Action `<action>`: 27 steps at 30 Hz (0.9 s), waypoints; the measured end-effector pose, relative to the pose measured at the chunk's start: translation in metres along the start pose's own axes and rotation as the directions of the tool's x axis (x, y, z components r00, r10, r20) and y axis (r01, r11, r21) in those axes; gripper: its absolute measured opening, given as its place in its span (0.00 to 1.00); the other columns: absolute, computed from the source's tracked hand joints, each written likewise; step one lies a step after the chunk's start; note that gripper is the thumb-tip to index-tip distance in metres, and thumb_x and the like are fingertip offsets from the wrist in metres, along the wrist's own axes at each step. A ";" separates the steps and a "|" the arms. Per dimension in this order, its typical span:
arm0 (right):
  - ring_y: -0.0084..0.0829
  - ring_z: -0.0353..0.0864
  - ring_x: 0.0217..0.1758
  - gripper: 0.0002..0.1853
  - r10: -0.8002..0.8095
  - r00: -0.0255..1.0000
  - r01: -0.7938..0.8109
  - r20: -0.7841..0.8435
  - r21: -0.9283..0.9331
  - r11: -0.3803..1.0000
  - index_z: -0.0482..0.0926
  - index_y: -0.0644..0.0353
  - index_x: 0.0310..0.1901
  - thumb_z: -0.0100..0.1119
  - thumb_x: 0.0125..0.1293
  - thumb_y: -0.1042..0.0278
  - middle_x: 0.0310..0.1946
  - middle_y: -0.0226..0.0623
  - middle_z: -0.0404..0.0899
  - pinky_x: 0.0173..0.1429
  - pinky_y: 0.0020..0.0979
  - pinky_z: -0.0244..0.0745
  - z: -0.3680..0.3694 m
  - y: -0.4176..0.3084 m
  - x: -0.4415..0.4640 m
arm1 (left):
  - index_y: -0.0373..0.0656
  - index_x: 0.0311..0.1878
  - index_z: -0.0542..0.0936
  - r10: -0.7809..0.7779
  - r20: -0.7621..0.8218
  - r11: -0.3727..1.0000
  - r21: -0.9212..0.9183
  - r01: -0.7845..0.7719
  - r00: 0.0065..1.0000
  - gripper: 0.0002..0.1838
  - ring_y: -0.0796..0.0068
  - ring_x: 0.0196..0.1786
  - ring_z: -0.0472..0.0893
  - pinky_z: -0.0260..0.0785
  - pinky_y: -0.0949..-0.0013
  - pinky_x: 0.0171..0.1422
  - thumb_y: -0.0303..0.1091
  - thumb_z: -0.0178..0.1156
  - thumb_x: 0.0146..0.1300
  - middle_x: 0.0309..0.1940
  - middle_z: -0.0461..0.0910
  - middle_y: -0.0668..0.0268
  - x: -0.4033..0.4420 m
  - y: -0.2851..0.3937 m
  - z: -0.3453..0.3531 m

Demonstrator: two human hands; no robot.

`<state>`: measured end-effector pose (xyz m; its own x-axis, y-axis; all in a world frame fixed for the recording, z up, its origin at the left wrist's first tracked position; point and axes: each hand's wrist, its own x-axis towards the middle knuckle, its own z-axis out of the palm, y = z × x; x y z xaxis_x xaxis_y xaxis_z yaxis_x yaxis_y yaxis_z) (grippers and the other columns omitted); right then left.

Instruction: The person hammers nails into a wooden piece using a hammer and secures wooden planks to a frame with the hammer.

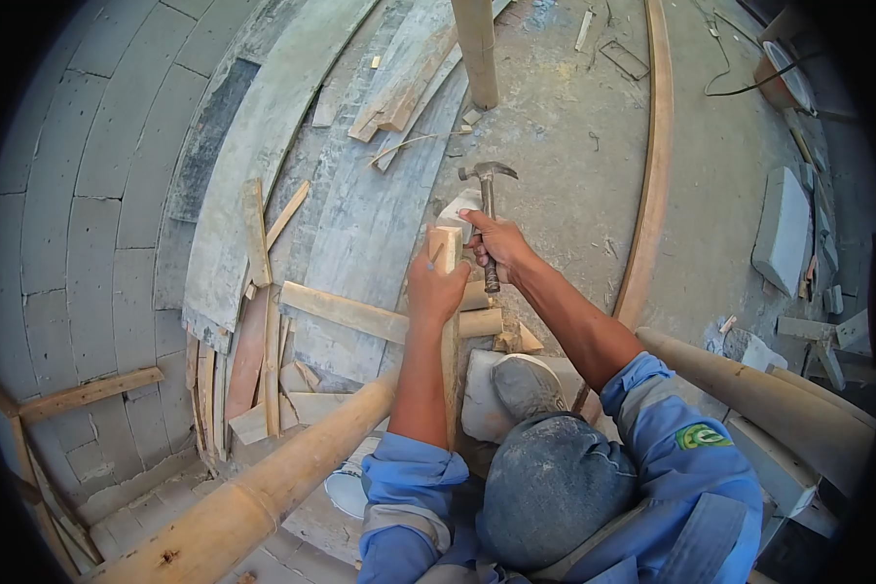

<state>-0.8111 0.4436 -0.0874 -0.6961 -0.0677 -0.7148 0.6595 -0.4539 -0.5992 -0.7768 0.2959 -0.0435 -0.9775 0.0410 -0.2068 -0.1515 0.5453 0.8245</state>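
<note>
My left hand point(435, 285) is wrapped round the upper end of a wooden post point(447, 249), which stands roughly upright in front of me. A nail seems to stick out near its top, by my fingers. In my right hand point(493, 243) is a claw hammer point(489, 195), held by the handle with its metal head pointing away from me. The right fingers are close to the post's right side. Behind the post lies a pale, whitish piece point(459, 210). A wooden pole point(346, 310) lies crosswise beyond my left forearm.
Long boards point(253, 185) lie at the left beside a block wall point(58, 224). A bamboo pole point(253, 496) slants across the lower left; another upright pole point(476, 54) stands ahead. A long curved timber point(655, 165) lies right. A bucket point(786, 76) is far right.
</note>
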 end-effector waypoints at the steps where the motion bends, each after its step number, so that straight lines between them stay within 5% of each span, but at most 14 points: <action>1: 0.19 0.65 0.18 0.22 -0.011 1.000 0.011 0.001 -0.003 1.000 0.74 0.61 0.34 0.69 0.63 0.49 0.23 0.31 0.71 0.19 0.24 0.61 0.002 0.000 0.000 | 0.36 0.72 0.66 -0.001 0.002 1.000 0.014 0.001 1.000 0.42 0.51 0.50 0.84 0.73 0.58 0.54 0.33 0.65 0.50 0.47 0.83 0.45 -0.001 -0.001 0.000; 11: 0.23 0.64 0.16 0.23 0.026 0.997 -0.030 -0.076 -0.053 0.998 0.76 0.64 0.31 0.67 0.64 0.47 0.19 0.33 0.69 0.20 0.28 0.61 0.003 0.006 0.000 | 0.32 0.74 0.62 0.044 -0.058 0.999 0.024 -0.042 0.997 0.45 0.52 0.46 0.85 0.75 0.58 0.51 0.34 0.66 0.51 0.44 0.84 0.44 -0.007 0.008 0.005; 14: 0.28 0.66 0.14 0.29 -0.008 0.994 -0.004 -0.105 -0.110 0.994 0.79 0.74 0.29 0.65 0.63 0.46 0.15 0.37 0.70 0.22 0.35 0.62 0.004 0.008 -0.001 | 0.31 0.74 0.63 0.021 -0.034 1.000 -0.006 -0.022 0.999 0.45 0.52 0.46 0.86 0.75 0.59 0.51 0.34 0.66 0.51 0.44 0.84 0.43 -0.011 0.014 0.001; 27: 0.28 0.67 0.15 0.28 0.015 0.994 -0.026 -0.112 -0.094 0.995 0.78 0.74 0.29 0.64 0.64 0.48 0.15 0.38 0.71 0.22 0.34 0.62 0.010 0.010 -0.007 | 0.27 0.70 0.66 0.046 -0.076 0.998 0.041 -0.043 0.996 0.42 0.49 0.45 0.86 0.76 0.57 0.49 0.36 0.67 0.52 0.40 0.84 0.43 -0.010 0.008 0.003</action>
<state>-0.8021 0.4308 -0.0850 -0.6499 0.0251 -0.7596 0.7009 -0.3667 -0.6117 -0.7674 0.3018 -0.0365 -0.9918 0.0021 -0.1276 -0.1030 0.5770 0.8102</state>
